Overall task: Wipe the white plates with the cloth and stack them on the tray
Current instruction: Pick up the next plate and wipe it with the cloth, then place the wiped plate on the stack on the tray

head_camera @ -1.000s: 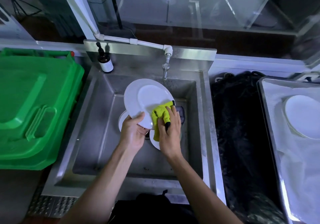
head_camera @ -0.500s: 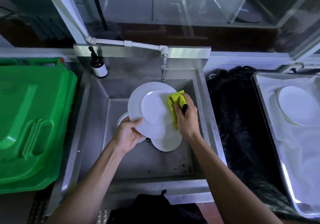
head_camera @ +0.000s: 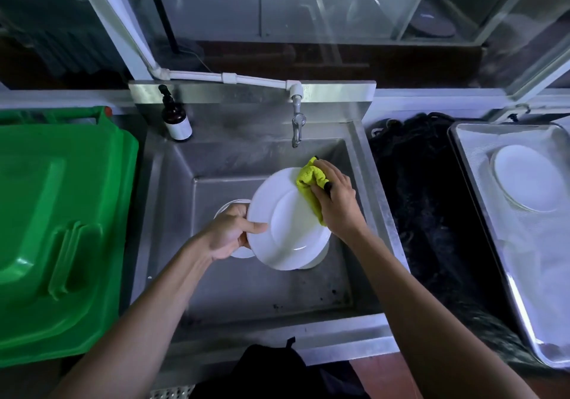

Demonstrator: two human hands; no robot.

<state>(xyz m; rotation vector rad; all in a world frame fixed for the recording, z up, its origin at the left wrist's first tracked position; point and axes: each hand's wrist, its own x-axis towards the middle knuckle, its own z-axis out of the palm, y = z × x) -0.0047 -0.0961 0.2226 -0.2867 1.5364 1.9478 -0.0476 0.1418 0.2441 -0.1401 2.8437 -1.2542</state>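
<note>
Over the steel sink (head_camera: 172, 213) my left hand (head_camera: 229, 232) grips the left rim of a white plate (head_camera: 285, 232), thumb on its face. My right hand (head_camera: 334, 201) holds a yellow-green cloth (head_camera: 310, 179) pressed against the plate's upper right rim. More white plates (head_camera: 229, 206) lie in the basin underneath, mostly hidden by the held plate and my left hand. On the metal tray (head_camera: 481, 189) at the right sits a stack of white plates (head_camera: 524, 178).
A green bin lid (head_camera: 58, 229) fills the left side. A dark pump bottle (head_camera: 175, 119) stands at the sink's back left corner, and a tap (head_camera: 297, 126) hangs over the basin. Dark netting-like material (head_camera: 428, 213) lies between sink and tray.
My right hand has carried the cloth from the plate's lower right up to its upper right rim. The camera has shifted, so the sink sits more to the centre.
</note>
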